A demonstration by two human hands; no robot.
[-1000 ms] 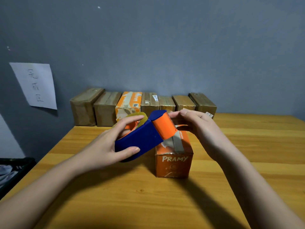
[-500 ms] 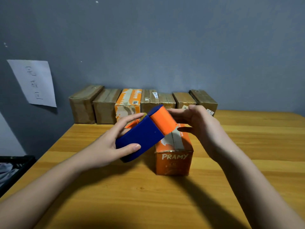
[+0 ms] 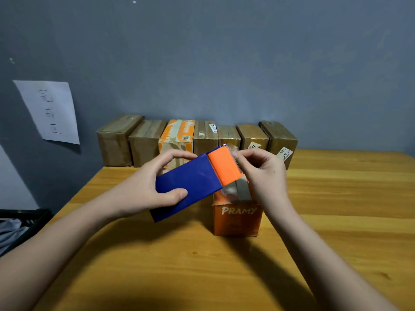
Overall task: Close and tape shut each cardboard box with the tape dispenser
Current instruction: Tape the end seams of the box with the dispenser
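Note:
My left hand [image 3: 143,187] grips the blue tape dispenser [image 3: 190,182] with its orange cutter end [image 3: 225,168], held tilted above the table. My right hand [image 3: 262,176] has its fingertips curled at the serrated cutter edge, pinching the clear tape end there. Just below and behind the dispenser stands an orange cardboard box marked PRAMY [image 3: 237,218], its top flaps down with a grey strip along the middle. The dispenser covers the box's far left top.
A row of several taped cardboard boxes [image 3: 197,140] lines the grey wall at the back of the wooden table [image 3: 336,209]. A paper note [image 3: 50,111] hangs on the wall at left. A dark bin [image 3: 20,223] sits off the table's left edge.
My right hand drew back from the box top and curled its fingers onto the cutter edge. The dispenser rose slightly and tilted in my left hand.

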